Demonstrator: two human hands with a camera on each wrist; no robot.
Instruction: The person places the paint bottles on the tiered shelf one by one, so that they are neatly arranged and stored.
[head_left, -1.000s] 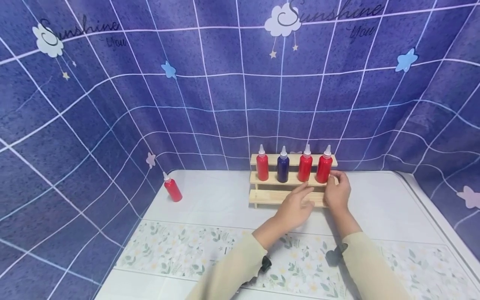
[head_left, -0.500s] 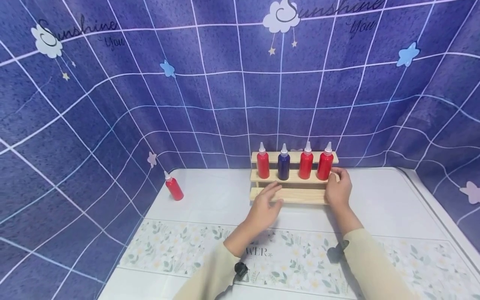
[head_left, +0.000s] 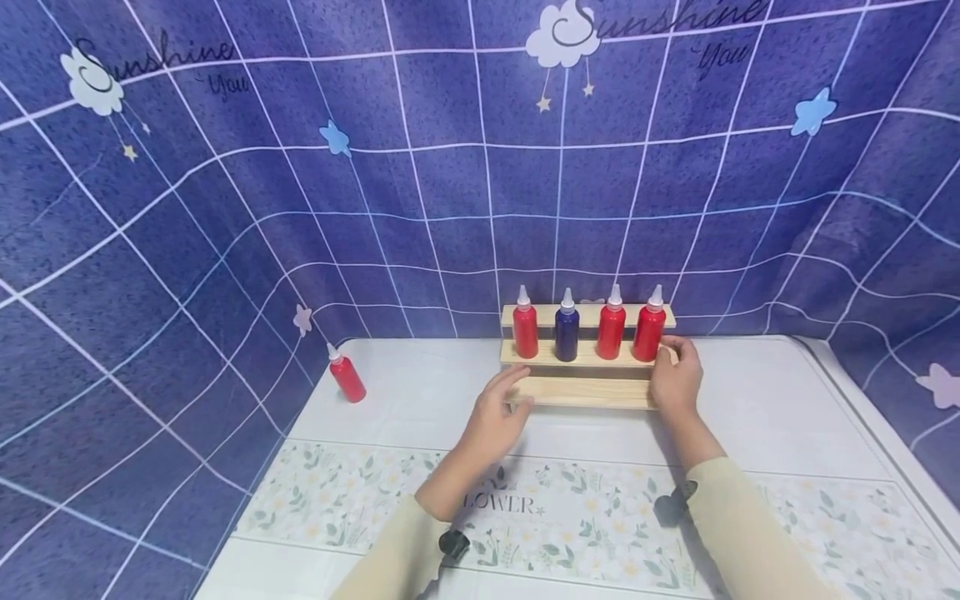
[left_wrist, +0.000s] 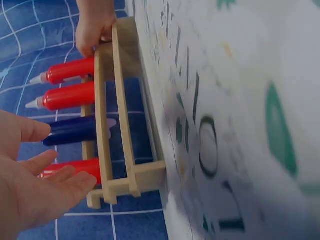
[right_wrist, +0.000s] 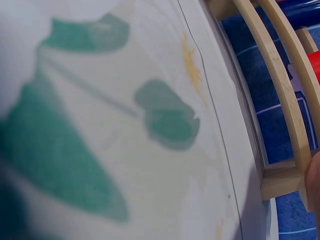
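A three-tier wooden rack [head_left: 588,392] stands at the back of the table. Three red squeeze bottles and one dark blue squeeze bottle [head_left: 567,335] are upright along its middle tier, all with pointed clear caps. My right hand [head_left: 676,380] grips the rack's right end, beside the end red bottle [head_left: 648,334]. At the left end of the lowest tier is my left hand [head_left: 491,418], its fingers extended and holding nothing. In the left wrist view those fingers spread before the bottles. Only a sliver of the right hand shows in the right wrist view, against the wooden rack [right_wrist: 287,100].
Another red squeeze bottle [head_left: 348,378] stands apart on the table's left side. A floral strip [head_left: 585,517] runs across the white tabletop [head_left: 420,383]. Blue gridded curtain [head_left: 450,183] hangs close behind the rack and along both sides.
My left hand has moved left along the rack's front, from near the right-hand bottles to the left end. The right hand stays at the right end, and the bottles keep their places.
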